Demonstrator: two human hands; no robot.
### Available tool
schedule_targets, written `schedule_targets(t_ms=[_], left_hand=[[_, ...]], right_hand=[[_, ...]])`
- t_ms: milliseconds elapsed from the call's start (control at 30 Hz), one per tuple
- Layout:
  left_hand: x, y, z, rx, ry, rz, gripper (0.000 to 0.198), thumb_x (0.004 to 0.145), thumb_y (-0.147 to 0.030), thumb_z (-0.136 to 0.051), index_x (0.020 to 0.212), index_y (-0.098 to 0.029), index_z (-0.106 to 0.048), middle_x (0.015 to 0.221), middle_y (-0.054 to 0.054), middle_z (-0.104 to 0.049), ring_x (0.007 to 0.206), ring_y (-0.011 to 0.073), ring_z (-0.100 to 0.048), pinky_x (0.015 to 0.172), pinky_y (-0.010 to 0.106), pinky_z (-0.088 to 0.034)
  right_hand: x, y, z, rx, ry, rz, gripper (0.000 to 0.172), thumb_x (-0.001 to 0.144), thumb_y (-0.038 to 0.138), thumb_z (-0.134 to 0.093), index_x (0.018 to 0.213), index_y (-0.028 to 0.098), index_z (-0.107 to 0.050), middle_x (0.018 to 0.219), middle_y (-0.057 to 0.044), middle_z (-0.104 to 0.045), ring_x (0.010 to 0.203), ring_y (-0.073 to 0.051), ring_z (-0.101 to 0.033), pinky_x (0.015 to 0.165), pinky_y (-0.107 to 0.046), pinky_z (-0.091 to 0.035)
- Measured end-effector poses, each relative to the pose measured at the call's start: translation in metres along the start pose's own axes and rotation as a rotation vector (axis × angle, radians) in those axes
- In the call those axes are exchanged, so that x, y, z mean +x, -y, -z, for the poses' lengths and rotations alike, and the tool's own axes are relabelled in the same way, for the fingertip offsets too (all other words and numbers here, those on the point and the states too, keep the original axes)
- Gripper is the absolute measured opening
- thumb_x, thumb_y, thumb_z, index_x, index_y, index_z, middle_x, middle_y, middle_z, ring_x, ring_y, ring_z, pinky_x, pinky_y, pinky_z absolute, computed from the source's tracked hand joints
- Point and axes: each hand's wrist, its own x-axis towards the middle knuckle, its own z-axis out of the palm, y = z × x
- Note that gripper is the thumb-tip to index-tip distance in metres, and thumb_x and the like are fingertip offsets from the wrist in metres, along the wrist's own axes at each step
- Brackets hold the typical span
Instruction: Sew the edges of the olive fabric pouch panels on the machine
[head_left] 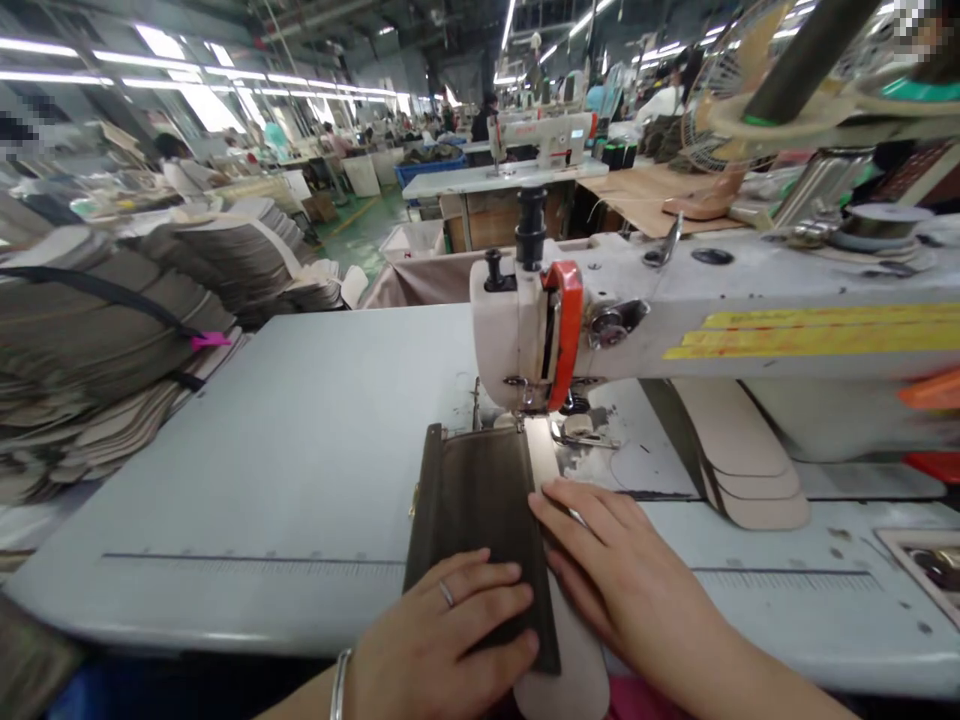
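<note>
Presses the dark brown panel (484,490) flat on the surface (330,420) with the left hand (450,635) spread a bit, and rests the right hand (619,555), laid flat with fingers close together, on the beige strip (574,665) along its right edge. Has the panel's long side pointing ahead, from under the left hand to the needle end of the white sewing machine (645,290), with the right hand nearer that end. Cannot read the red marks on the yellow tape (810,332) or the blurry red word on the far sewing machine (544,137).

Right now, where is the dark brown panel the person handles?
In the head view, the dark brown panel lies below centre, partly under the left hand and beside the right hand, its far edge near the sewing machine.
</note>
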Motion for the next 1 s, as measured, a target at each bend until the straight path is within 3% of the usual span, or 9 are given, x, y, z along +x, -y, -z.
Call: schedule_targets(t_ms=[133,233,433,567,1000], left_hand=[[0.0,-0.01,0.0,0.0,-0.037,0.06,0.025,0.092,-0.016,-0.05,0.113,-0.023,-0.061,0.122,0.002,-0.064,0.121,0.019,-0.053,0.11,0.038,-0.039],[0.013,-0.002,0.007,-0.044,-0.024,0.106,0.023,0.09,-0.02,-0.054,0.111,-0.022,-0.062,0.12,0.002,-0.064,0.119,0.0176,-0.054,0.111,0.037,-0.039],[0.055,0.053,0.008,0.104,0.013,0.334,0.042,0.089,-0.028,-0.06,0.128,-0.016,-0.05,0.135,0.01,-0.053,0.131,0.0265,-0.042,0.114,0.053,-0.031],[0.066,0.079,0.0,0.091,0.053,0.307,0.044,0.09,-0.033,-0.058,0.129,-0.014,-0.048,0.137,0.011,-0.051,0.129,0.026,-0.044,0.114,0.05,-0.032],[0.066,0.083,0.001,0.046,0.056,0.3,0.045,0.092,-0.035,-0.056,0.131,-0.016,-0.047,0.138,0.008,-0.049,0.131,0.0237,-0.041,0.115,0.046,-0.031]], right_hand=[[0.001,-0.001,0.001,0.005,-0.005,-0.001,0.042,0.094,0.022,-0.047,0.135,0.019,-0.047,0.134,-0.009,-0.048,0.123,-0.025,-0.043,0.101,-0.046,-0.041],[0.001,-0.001,-0.001,-0.001,-0.003,0.005,0.044,0.093,0.022,-0.049,0.136,0.019,-0.046,0.135,-0.008,-0.048,0.123,-0.024,-0.042,0.102,-0.045,-0.041],[0.0,0.0,-0.003,-0.05,-0.054,0.023,0.045,0.09,0.021,-0.051,0.135,0.017,-0.047,0.132,-0.008,-0.05,0.121,-0.025,-0.045,0.098,-0.044,-0.046],[0.004,-0.001,-0.003,-0.077,-0.167,0.065,0.04,0.09,0.022,-0.049,0.13,0.016,-0.054,0.125,-0.007,-0.057,0.114,-0.023,-0.051,0.092,-0.039,-0.051],[0.012,-0.007,-0.007,-0.182,-0.225,0.118,0.037,0.093,0.023,-0.041,0.124,0.019,-0.06,0.119,-0.003,-0.063,0.108,-0.02,-0.058,0.084,-0.033,-0.053]])
